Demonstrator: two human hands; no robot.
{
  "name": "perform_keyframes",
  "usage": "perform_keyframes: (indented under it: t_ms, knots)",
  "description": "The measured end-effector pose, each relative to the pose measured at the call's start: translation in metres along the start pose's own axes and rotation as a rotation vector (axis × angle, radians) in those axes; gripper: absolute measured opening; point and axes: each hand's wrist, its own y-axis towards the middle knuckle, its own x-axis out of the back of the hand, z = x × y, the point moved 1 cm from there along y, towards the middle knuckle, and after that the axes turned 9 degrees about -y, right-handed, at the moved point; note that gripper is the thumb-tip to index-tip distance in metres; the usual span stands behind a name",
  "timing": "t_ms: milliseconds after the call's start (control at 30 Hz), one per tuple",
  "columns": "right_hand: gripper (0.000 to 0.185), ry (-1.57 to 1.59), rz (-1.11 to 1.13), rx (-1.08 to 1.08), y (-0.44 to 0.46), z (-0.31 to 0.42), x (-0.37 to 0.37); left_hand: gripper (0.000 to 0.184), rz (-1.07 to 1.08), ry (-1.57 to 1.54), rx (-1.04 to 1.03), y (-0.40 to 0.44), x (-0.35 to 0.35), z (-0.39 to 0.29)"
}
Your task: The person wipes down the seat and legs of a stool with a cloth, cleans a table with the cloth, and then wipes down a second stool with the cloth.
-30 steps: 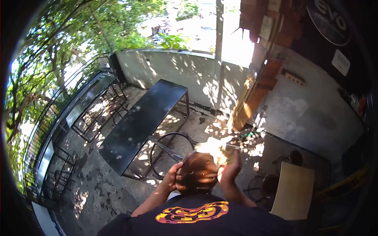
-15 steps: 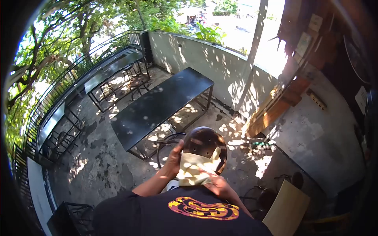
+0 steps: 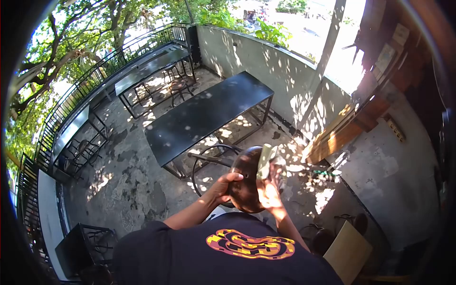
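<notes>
A round, glossy dark brown stool seat [image 3: 246,190] with small holes is held up in front of my chest, tilted. My left hand [image 3: 222,188] grips its left edge, thumb lying on the face. At the right side, my right hand [image 3: 270,191] holds a pale yellow cloth [image 3: 265,161] against the seat's edge; its fingers are partly hidden and washed out by sunlight. Just behind the seat shows a black metal stool frame [image 3: 195,175] with a curved ring. I cannot tell whether seat and frame are joined.
A long black table [image 3: 209,118] stands ahead. Further back are another table [image 3: 152,71] with stools and a black railing [image 3: 90,85]. A concrete wall [image 3: 256,61] runs behind. Wooden boards [image 3: 337,135] lean on the right; a light wood panel [image 3: 349,249] is near my right side.
The seat has turned and shifted right. The cloth has moved from the seat's lower face to its right edge with my right hand. My left thumb now lies on the face.
</notes>
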Motion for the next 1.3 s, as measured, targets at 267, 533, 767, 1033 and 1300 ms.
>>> perform_keyframes:
  t_ms: [267, 533, 767, 1033, 1300]
  knots:
    - [0.025, 0.307, 0.098, 0.276, -0.044, 0.010, 0.057, 0.042, -0.096, -0.114, -0.054, -0.001, 0.031, -0.012]
    - [0.031, 0.730, -0.187, -0.620, -0.008, -0.059, 0.030, 0.045, -0.059, -0.041, -0.075, -0.005, 0.006, 0.001]
    - [0.025, 0.286, 0.070, -0.540, -0.034, -0.054, 0.008, 0.049, 0.021, 0.146, -0.280, -0.001, -0.037, 0.007]
    - [0.024, 1.179, 0.147, -0.354, -0.048, 0.020, 0.046, 0.039, -0.132, 0.350, -0.330, 0.020, -0.010, 0.022]
    - [0.031, 0.591, -0.218, -0.299, 0.014, -0.070, 0.019, 0.058, 0.048, 0.452, -0.176, -0.002, -0.031, 0.023]
